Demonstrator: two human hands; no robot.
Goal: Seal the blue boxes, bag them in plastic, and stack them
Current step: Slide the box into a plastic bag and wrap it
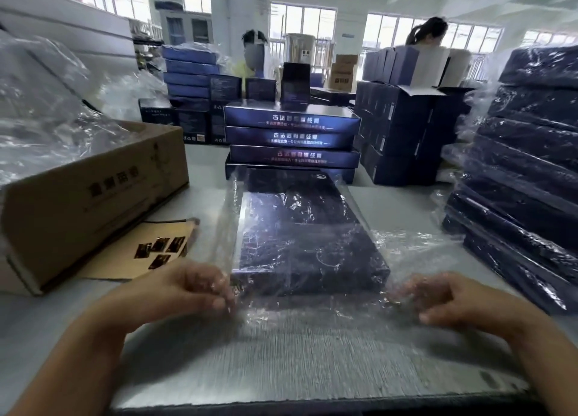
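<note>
Plastic wraps most of the box (306, 237), which lies flat at the middle of the table (47, 328), its far end pointing at the unbagged stack (291, 140) behind it. The bag (312, 318) has its open mouth toward the person, with a slack flap of film lying on the table in front of the box's near end. The left hand (194, 293) pinches the film at the box's near left corner, fingers curled on it. The right hand (438, 300) grips the film at the near right corner in the same way, though blur hides the exact fingertip hold. Holding both corners keeps the mouth spread and taut, which I judge suits either seating the box fully in or folding the spare flap under. At the right, bagged boxes (525, 196) are piled close enough to take this one with a short lift. To the left, stickers (159, 249) lie on a brown sheet (119, 265) beside a carton (87, 196), within the left hand's reach. This box appears nearly bagged; stacking remains.
</note>
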